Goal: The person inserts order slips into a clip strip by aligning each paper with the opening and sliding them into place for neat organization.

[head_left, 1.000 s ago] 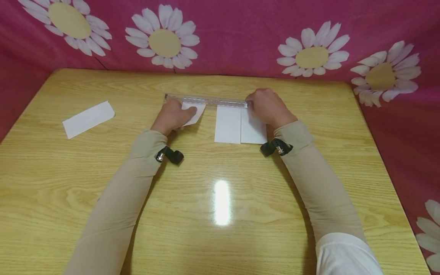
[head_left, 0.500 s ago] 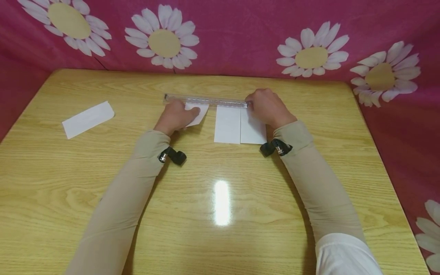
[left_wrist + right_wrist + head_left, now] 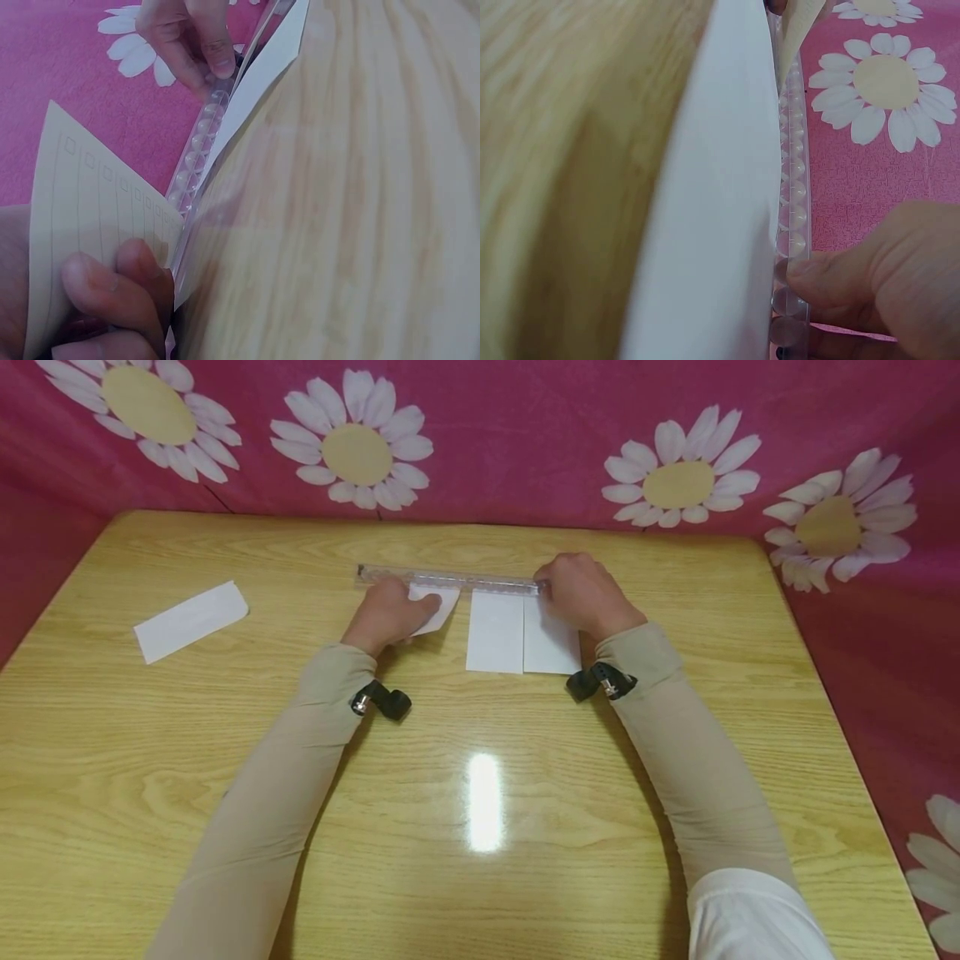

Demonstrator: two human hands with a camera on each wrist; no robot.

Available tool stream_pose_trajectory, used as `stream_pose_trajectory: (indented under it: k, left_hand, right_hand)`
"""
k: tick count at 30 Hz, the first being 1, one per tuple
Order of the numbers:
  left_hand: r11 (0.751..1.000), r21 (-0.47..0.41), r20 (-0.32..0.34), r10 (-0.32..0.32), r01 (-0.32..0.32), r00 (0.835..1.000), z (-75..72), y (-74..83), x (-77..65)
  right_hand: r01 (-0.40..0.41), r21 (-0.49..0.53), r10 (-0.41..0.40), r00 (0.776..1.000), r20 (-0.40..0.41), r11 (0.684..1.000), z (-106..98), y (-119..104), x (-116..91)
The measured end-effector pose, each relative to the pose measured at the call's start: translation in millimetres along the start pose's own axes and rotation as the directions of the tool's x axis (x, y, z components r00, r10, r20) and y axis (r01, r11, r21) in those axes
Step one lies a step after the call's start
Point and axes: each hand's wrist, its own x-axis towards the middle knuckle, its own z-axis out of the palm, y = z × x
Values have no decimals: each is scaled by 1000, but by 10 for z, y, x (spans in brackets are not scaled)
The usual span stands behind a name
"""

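A clear plastic strip (image 3: 498, 583) with a row of clear balls inside lies near the table's far side. My left hand (image 3: 384, 612) pinches a small paper slip (image 3: 90, 180), printed with lines and checkboxes on one face, between thumb and fingers. The slip's edge is right at the strip, left of two white slips. Those two, the left white slip (image 3: 495, 631) and the right white slip (image 3: 550, 639), extend side by side from the strip's near edge. My right hand (image 3: 587, 595) pinches the strip's right end, thumb (image 3: 825, 277) against the balls.
A loose white paper piece (image 3: 191, 620) lies at an angle on the wooden table (image 3: 420, 860) at the left. A pink cloth (image 3: 517, 443) with white flowers hangs along the table's back and sides.
My left hand has slid a little to the right along the strip with its slip, closer to the two white slips. The right hand and the strip have stayed almost in place.
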Motion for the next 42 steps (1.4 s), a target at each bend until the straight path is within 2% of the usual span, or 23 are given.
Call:
stream_pose_trajectory:
  k: [24, 42]
  left_hand:
    - [998, -19, -27, 61, -62, 998, 86, 80, -17]
    - [997, 46, -45, 66, -64, 997, 108, 107, -31]
  right_hand:
    - [16, -13, -17, 1000, -25, 1000, 10, 3, -3]
    - [15, -13, -16, 1000, -20, 1000, 6, 1, 0]
